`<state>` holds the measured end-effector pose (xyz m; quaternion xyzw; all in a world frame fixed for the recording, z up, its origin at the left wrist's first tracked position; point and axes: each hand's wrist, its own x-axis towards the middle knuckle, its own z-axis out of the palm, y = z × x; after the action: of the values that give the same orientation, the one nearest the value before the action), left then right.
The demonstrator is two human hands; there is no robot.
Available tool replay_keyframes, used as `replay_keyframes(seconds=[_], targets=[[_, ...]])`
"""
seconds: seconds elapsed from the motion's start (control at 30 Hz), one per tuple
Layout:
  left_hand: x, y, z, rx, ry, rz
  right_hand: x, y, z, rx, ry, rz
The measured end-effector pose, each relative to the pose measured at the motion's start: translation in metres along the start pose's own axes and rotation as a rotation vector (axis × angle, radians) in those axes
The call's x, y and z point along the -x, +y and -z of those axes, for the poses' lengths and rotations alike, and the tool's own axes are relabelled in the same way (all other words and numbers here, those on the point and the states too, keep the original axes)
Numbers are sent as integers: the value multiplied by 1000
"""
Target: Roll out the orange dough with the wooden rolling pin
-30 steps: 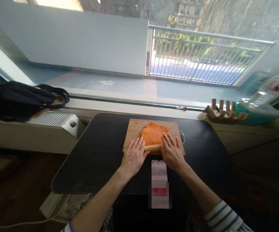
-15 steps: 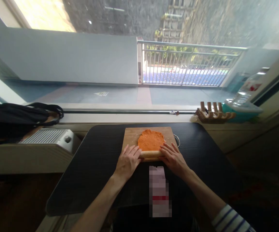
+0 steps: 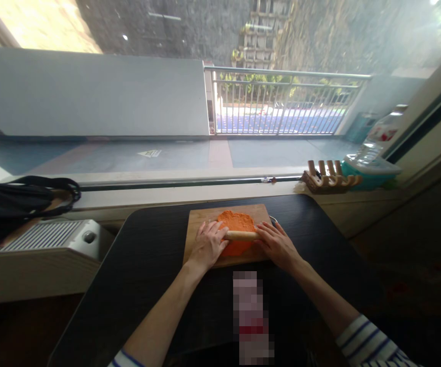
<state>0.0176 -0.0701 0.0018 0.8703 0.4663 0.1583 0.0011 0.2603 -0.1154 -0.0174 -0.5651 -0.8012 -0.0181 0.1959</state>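
A flat round of orange dough (image 3: 236, 223) lies on a wooden cutting board (image 3: 196, 224) on the black table (image 3: 147, 255). A wooden rolling pin (image 3: 242, 235) lies crosswise over the middle of the dough. My left hand (image 3: 208, 244) rests flat on the pin's left end, fingers stretched out. My right hand (image 3: 277, 244) lies flat on the pin's right end, fingers likewise extended. Both palms press down on the pin.
A pixelated card or phone (image 3: 251, 311) lies on the table near me. A radiator (image 3: 52, 237) and black bag (image 3: 18, 201) are at the left. A wooden rack (image 3: 329, 176) and teal tub (image 3: 369, 176) sit on the sill, right, under a wide window.
Both hands have pushed the rolling pin away from me, from the dough's near edge to its middle. The camera view has shifted, so the board appears lower and further left.
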Motion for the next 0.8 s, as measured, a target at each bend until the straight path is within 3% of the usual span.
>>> replay_keyframes(seconds=[0.27,0.8], targets=[[1,-6,-11,-46,-18,-26,1,-4,-5,25,-14,-70],[-16,-8,-12,-53,-69,10,-12,-6,-3,82,-36,-148]])
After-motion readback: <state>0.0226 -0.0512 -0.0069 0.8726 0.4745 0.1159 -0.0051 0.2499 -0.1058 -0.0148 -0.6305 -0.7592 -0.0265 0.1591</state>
